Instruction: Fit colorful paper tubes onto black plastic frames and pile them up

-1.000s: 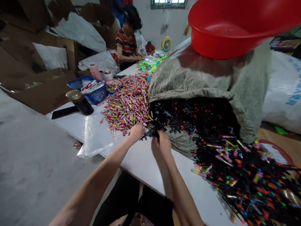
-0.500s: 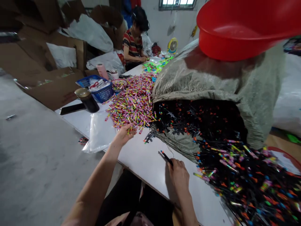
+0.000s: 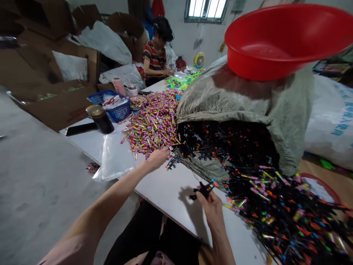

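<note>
A small black toy piece [image 3: 203,190] sits low in the middle of the frame, just above the white counter [image 3: 171,191]. The right hand [image 3: 211,206] pinches it at the fingertips, closed on it. The piece lies mostly sideways, its long way running from left to right and tipped up a little on the right, where a bit of orange shows. The left hand [image 3: 157,159] is up and to the left of it, well apart, reaching out flat to the near edge of the pile of pink and yellow tubes [image 3: 151,127]; the fingers are loosely curled and touching the tubes, but I cannot tell if they hold one. So the tubes lie closest to the left hand, and the black piece is with the right. Just to the right of the black piece spills a big heap of black sticks [image 3: 275,209] with bright tips, pouring out of a grey-green sack [image 3: 234,95]. A red basin [image 3: 275,40] sits on top of the sack in the upper right. A clear plastic bag [image 3: 116,158] lies at the left counter edge. Far back, another person [image 3: 156,55] sits working.
</note>
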### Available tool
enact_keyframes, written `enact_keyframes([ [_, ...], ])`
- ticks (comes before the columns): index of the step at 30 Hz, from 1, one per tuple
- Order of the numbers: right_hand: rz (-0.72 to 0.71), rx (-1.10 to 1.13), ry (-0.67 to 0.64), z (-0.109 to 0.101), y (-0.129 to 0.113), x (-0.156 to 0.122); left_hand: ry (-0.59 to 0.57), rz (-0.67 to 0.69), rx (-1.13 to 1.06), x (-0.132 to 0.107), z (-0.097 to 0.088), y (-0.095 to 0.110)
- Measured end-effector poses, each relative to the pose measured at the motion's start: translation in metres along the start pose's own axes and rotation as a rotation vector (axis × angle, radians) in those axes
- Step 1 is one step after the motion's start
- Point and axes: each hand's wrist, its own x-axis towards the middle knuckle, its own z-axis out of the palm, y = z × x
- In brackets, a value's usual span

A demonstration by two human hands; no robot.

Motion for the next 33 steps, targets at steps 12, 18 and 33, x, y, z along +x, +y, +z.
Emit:
enact_keyframes([
  [12,-0.019,-0.128,0.037,0.008,-0.016,-0.007,-0.082,-0.357,-1.545,-0.085,0.078,0.073],
  [18,-0.029,-0.065,0.117,0.022,-0.025,-0.014,0.032,-0.217,-1.297,-0.084,0.082,0.084],
  [33,0.143,0.024,0.112,0.023,-0.007,-0.029,-0.019,-0.009,-0.849,-0.101,0.086,0.088],
])
